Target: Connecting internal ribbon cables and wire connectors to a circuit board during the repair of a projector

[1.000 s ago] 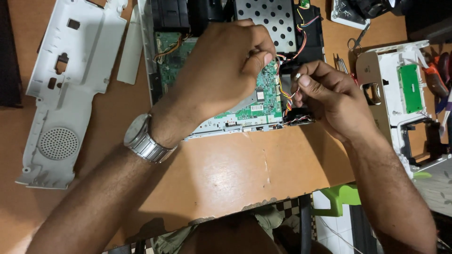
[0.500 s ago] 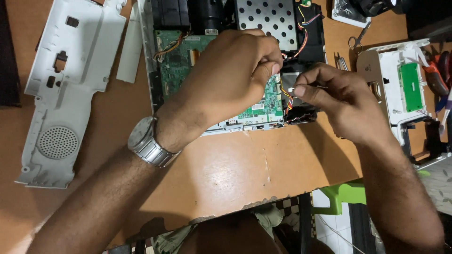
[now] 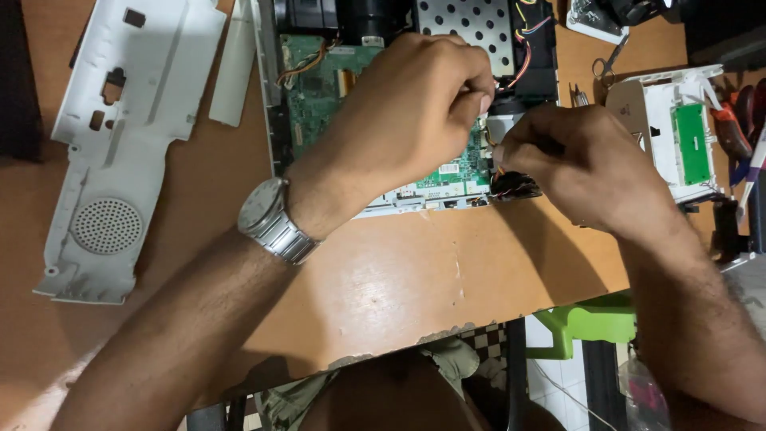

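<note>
Both hands' fingers (image 3: 479, 100) curl inward, hiding whatever they pinch above the green circuit board (image 3: 319, 96).

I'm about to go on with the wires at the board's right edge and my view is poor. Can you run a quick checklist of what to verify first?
1. Both hands on the job: ok. Left hand and right hand meet at the right edge of the green board.
2. Grip on the wires: cannot tell. The fingers hide what they pinch.
3. Board seated in the opened device: ok, it lies flat.
4. Coloured wires free of snags: cannot tell.
5. White cover out of the way: ok, it lies to the left on the table.
6. Watch off the board: ok.
</note>
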